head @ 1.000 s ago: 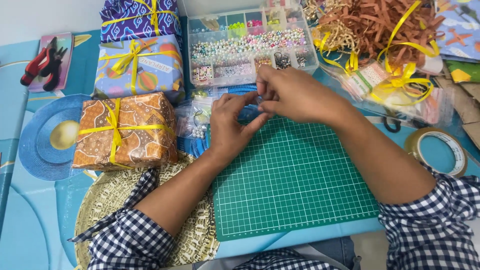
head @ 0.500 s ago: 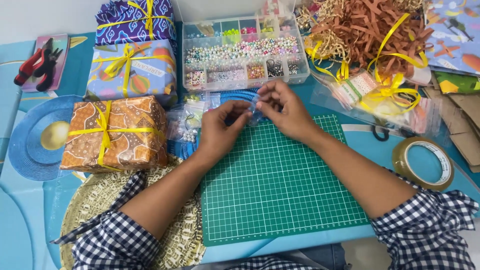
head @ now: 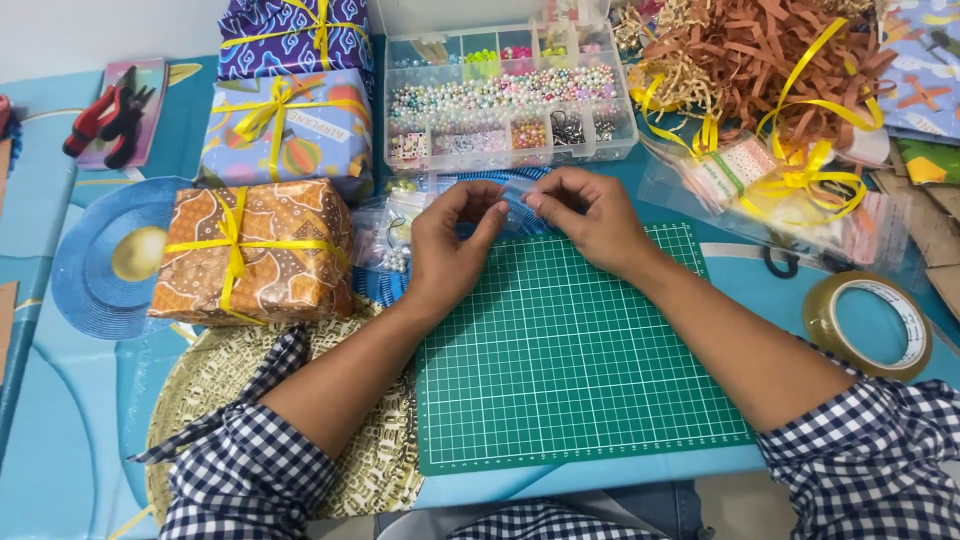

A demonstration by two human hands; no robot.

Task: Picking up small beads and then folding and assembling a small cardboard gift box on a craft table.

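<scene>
Head view: left hand (head: 450, 250) and right hand (head: 590, 220) meet above the top edge of the green cutting mat (head: 570, 360); fingertips of both pressed together, pinching a small clear plastic bag (head: 515, 200) between them; bead box (head: 510, 100) just behind; brown gift box (head: 250, 250) left; tape roll (head: 868, 322) right.

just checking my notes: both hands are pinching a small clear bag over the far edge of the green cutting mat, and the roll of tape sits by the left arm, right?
Not quite. The roll of tape lies by the right arm, not the left, as the head view shows. The rest holds: the left hand and right hand pinch the small clear bag over the far edge of the green cutting mat.
</scene>
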